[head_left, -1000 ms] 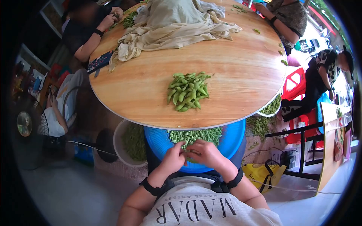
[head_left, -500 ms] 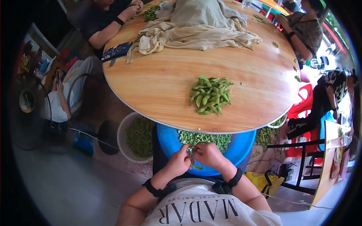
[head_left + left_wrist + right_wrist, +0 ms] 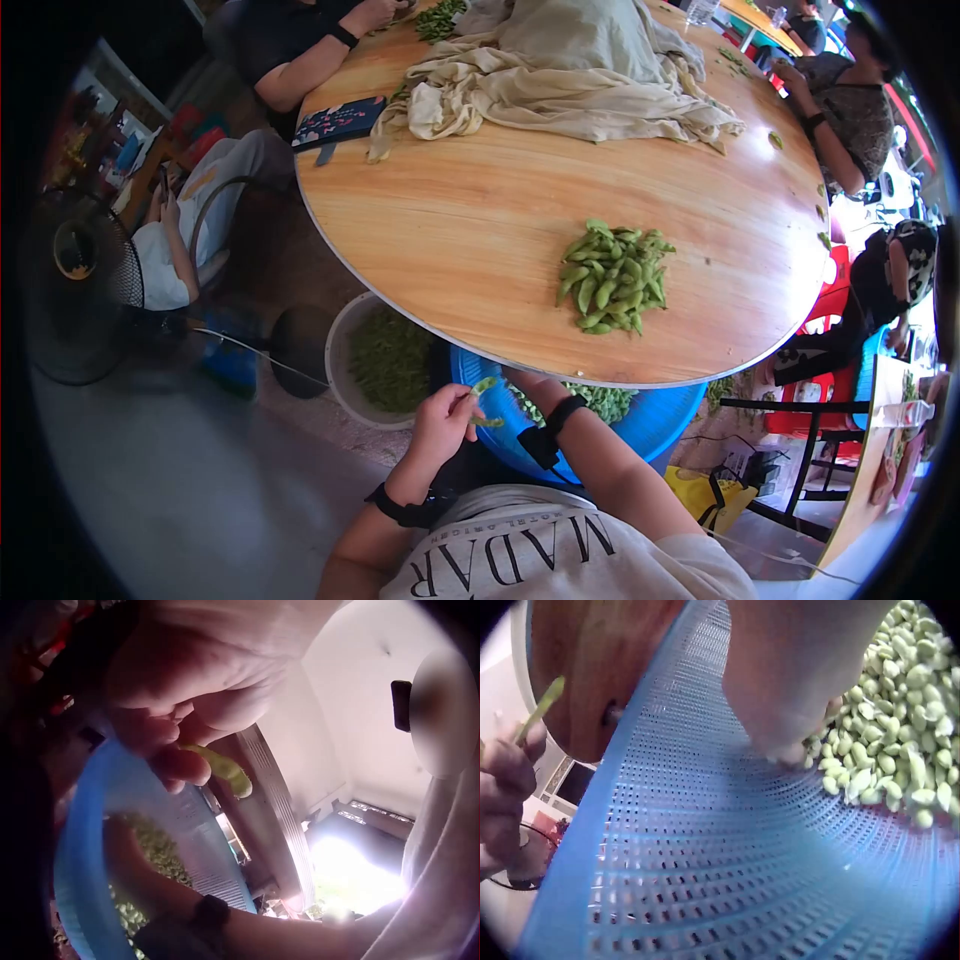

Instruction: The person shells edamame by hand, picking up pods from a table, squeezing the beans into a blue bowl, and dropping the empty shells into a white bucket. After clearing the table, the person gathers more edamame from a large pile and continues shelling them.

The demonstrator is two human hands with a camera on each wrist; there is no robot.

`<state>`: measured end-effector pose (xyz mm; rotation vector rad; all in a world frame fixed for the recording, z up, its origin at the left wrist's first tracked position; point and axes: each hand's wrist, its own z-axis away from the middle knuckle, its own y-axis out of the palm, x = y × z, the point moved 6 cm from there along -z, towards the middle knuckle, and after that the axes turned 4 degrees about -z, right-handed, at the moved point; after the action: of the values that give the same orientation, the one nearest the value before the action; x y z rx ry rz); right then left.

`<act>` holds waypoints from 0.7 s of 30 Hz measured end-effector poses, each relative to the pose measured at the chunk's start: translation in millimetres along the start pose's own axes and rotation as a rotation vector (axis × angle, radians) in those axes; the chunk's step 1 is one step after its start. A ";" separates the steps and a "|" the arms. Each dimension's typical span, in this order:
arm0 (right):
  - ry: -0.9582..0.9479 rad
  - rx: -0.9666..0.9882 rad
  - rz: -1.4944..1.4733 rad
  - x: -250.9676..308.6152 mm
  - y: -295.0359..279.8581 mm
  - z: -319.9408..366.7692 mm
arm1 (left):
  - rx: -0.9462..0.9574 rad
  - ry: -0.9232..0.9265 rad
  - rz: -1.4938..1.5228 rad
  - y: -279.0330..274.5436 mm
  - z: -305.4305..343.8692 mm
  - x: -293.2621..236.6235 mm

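My left hand [image 3: 440, 425] is beside the blue basket [image 3: 668, 430], pinching a green pod [image 3: 485, 386]; the left wrist view shows the pod [image 3: 229, 771] sticking out past curled fingertips. The right wrist view also catches the left hand [image 3: 506, 787] with a pod. My right hand [image 3: 795, 682] reaches down inside the basket, fingertips at the edge of a heap of shelled green beans [image 3: 907, 720]; whether it holds any is hidden. In the head view the table edge partly covers that hand [image 3: 530, 385]. Whole pods [image 3: 615, 280] lie piled on the round table [image 3: 450, 240].
Cream cloth [image 3: 590, 100] covers something on the table's far side, near a dark patterned booklet [image 3: 340, 120]. A white bucket of pods [image 3: 385, 360] stands at left, a fan [image 3: 75, 250] beyond it, a yellow bag [image 3: 705, 495] at right. Other people sit around the table.
The hands, together over the basket before, are now apart: the right has moved forward into the basket, the left stays nearer the body with a pod. The head view has shifted.
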<state>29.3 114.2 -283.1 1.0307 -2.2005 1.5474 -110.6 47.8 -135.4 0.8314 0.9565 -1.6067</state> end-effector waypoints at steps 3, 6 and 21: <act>-0.068 0.029 -0.009 11.7 -22.5 -7.1 | -0.085 -0.004 0.097 -13.4 0.4 3.8; -0.033 0.128 -0.164 17.0 -49.9 -9.6 | -0.052 -0.009 0.159 -10.7 -1.3 9.2; 0.807 0.591 -0.899 72.1 -192.6 36.9 | 0.300 -0.029 0.486 73.6 13.5 -18.7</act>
<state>114.7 17.4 -118.8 1.0348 -0.6031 1.6912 -35.5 33.4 -125.8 1.1429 0.4443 -1.3421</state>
